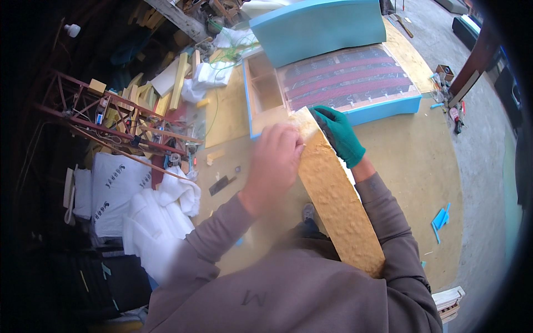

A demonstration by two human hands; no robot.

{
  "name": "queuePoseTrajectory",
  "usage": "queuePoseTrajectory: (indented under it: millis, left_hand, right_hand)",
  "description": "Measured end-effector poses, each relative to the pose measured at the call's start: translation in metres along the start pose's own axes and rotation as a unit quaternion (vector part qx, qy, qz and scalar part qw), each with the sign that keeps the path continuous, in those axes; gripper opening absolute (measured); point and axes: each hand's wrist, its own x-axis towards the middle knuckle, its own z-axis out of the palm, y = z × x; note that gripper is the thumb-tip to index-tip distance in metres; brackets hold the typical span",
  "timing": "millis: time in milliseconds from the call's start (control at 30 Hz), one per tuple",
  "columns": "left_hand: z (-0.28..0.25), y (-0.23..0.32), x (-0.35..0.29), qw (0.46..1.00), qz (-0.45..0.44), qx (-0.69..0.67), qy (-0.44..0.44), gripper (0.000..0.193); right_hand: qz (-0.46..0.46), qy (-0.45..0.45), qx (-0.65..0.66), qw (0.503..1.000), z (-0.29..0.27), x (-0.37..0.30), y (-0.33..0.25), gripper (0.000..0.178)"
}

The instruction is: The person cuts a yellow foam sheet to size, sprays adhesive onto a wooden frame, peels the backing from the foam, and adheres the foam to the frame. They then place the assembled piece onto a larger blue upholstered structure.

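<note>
In front of my body stands a long, narrow panel (pixel 338 205) with a bumpy yellow-brown face and a white layer along its edge and far end. My bare left hand (pixel 273 166) is closed at the panel's far left corner, its fingers pressed to the whitish end; the fingertips are partly hidden. On the other side, my right hand (pixel 342 137), in a green glove with a dark palm, grips the right edge close to the same end. The near end of the panel leans against my body and right forearm.
Ahead lies a blue-sided furniture frame (pixel 377 112) with webbing, springs and an open compartment (pixel 265 91); a blue panel (pixel 319 33) rises behind it. White padding (pixel 155 222) and a red metal rack (pixel 122 114) with wood offcuts are at left. Blue scraps (pixel 441 219) lie at right.
</note>
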Motion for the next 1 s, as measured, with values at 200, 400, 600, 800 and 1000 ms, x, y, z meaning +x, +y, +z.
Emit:
queuePoseTrajectory:
  millis: [200,400,600,800,1000]
  left_hand:
    - [-0.001,-0.005,0.012,0.995,-0.08,-0.051,0.009,0.013]
    - [-0.001,0.016,-0.002,0.999,0.023,-0.02,0.012,0.01]
    - [0.001,0.022,0.004,0.998,-0.011,-0.028,0.056,0.01]
    - [0.001,0.017,0.01,0.999,-0.03,-0.015,0.012,0.014]
    - [0.001,0.054,-0.023,0.993,0.055,-0.096,-0.04,0.024]
  right_hand:
    - [0.012,-0.015,0.027,0.999,0.007,-0.002,0.0,0.027]
    - [-0.042,-0.008,-0.015,0.999,-0.003,0.005,0.01,0.032]
    - [-0.034,0.006,-0.03,0.999,-0.004,0.004,0.008,0.032]
    - [-0.025,0.008,-0.038,0.999,0.0,0.002,0.003,0.031]
    - [-0.037,0.022,-0.04,0.998,-0.009,0.002,-0.001,0.029]
